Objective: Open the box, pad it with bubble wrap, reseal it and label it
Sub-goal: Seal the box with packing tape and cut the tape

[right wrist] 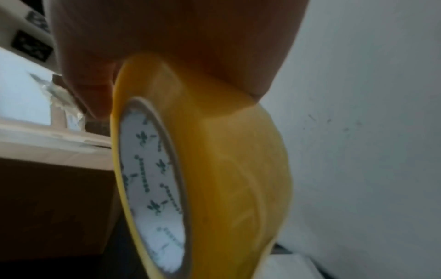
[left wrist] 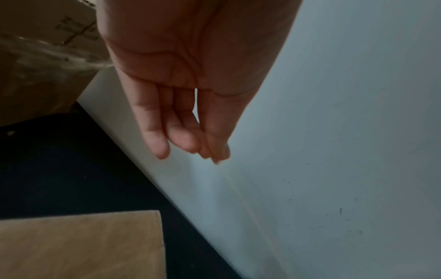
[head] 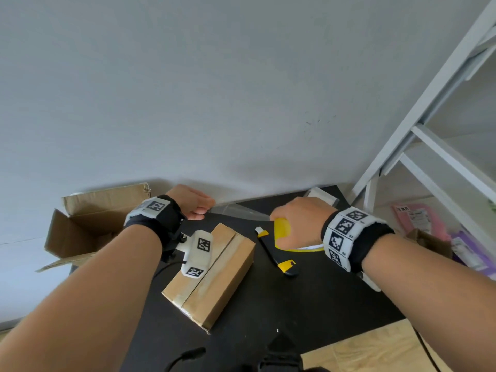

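Black table (head: 322,296) against grey wall (head: 241,89)

Blurry, seemingly gripped yellow tape roll (right wrist: 214,169)

Both forearms are bare, with no sleeves. Each wrist wears a black strap (head: 373,245) ringed by a white band (head: 342,234) of square black-and-white coded markers. At the left wrist's 5 o'clock hangs a white mount (head: 198,252) bearing two more markers, with a thin black cable (head: 167,265) trailing from it.

It looks like a small home packing corner: a black tabletop (head: 308,304) against a plain wall (head: 241,89), white shelving (head: 434,157), open cardboard carton (head: 80,224), parcel bags (head: 418,218).
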Tool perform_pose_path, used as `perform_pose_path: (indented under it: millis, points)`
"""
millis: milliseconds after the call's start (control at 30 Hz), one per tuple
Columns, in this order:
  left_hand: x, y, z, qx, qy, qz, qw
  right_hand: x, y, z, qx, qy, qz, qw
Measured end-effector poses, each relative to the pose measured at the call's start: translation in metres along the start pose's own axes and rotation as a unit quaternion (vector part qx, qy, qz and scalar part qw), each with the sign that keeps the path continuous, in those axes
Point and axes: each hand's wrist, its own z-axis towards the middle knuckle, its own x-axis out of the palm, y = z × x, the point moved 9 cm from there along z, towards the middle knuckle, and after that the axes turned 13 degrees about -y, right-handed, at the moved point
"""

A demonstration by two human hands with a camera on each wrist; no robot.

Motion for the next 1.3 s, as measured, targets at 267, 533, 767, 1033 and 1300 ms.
perform_pose_path:
  millis: [267, 533, 767, 1033, 1300]
  points:
    - [0.015, 0.015, 0.003, -0.007, 0.034, 0.008, 0.999, 0.003, 0.001, -0.011, 0.043, -0.013, 0.144, 0.989]
    - [0.019, 0.016, 0.004, -0.015, 0.035, 0.017, 0.999, 0.014, -0.003, -0.014, 0.065, 0.000, 0.156, 0.986]
    - [0.027, 0.018, 0.010, 0.045, 0.000, 0.107, 0.993, 0.029, 0.015, -0.025, 0.007, 0.046, 0.104, 0.993]
    - [0.027, 0.011, 0.011, 0.072, -0.040, 0.187, 0.979, 0.050, 0.018, -0.022, -0.006, 0.086, 0.056, 0.995]
    - [0.029, 0.016, 0.015, 0.081, -0.042, 0.234, 0.968, 0.058, 0.020, -0.021, 0.001, 0.112, 0.063, 0.992]
